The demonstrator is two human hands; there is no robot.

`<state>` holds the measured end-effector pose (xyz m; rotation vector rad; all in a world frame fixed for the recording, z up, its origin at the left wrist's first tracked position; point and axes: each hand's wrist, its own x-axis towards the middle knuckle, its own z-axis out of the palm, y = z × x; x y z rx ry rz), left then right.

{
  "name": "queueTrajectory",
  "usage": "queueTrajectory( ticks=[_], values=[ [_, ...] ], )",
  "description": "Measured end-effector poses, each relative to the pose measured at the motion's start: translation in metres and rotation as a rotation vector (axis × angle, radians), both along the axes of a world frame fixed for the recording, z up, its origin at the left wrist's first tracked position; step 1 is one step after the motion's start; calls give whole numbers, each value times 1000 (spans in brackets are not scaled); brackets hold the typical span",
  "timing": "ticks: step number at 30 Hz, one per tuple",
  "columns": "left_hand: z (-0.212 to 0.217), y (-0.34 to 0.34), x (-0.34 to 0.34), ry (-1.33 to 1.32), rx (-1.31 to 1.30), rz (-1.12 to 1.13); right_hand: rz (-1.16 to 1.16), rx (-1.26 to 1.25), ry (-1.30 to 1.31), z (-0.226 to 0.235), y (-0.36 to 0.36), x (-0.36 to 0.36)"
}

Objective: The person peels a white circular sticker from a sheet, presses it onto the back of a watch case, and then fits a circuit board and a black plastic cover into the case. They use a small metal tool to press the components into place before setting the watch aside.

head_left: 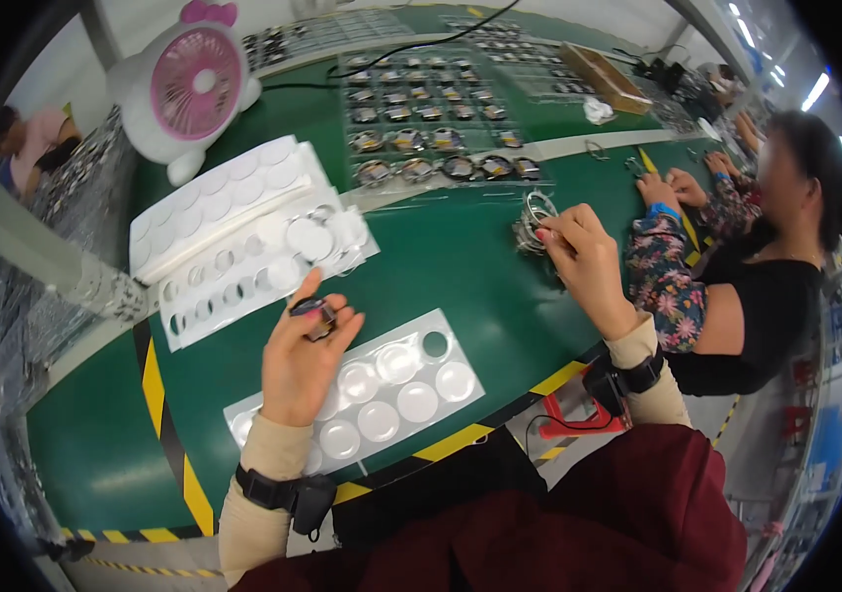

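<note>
My left hand (303,355) holds a small dark round part (314,314) between thumb and fingers, just above a white sheet of round clear discs (431,380) lying on the green table (441,266). One hole in that sheet, at its far right, shows green. My right hand (584,261) reaches forward and pinches a metal ring (539,209) from a small pile of shiny rings (528,235). Both wrists wear black bands.
A stack of white disc sheets (233,227) lies at the left, behind it a white and pink desk fan (189,89). Clear trays of round parts (431,128) fill the table's far side. A co-worker in a floral sleeve (663,281) sits at my right.
</note>
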<state>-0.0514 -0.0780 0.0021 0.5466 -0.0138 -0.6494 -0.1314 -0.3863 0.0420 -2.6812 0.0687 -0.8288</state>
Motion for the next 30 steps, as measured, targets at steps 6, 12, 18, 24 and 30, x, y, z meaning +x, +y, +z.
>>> queueTrajectory(
  ticks=[6, 12, 18, 24, 30],
  values=[
    [0, -3, 7, -116, 17, -84, 514, 66, -124, 2, 123, 38],
    [5, 33, 31, -245, -230, -137, 724, 388, 46, 23, 174, 73],
    [8, 42, 33, -259, -31, -30, 749, 870, 522, 24, 189, 101],
    [11, 44, 35, -208, 41, -30, 763, 944, 585, 20, 185, 110],
    [10, 40, 36, -205, 66, -16, 743, 908, 564, 17, 182, 111]
  ],
)
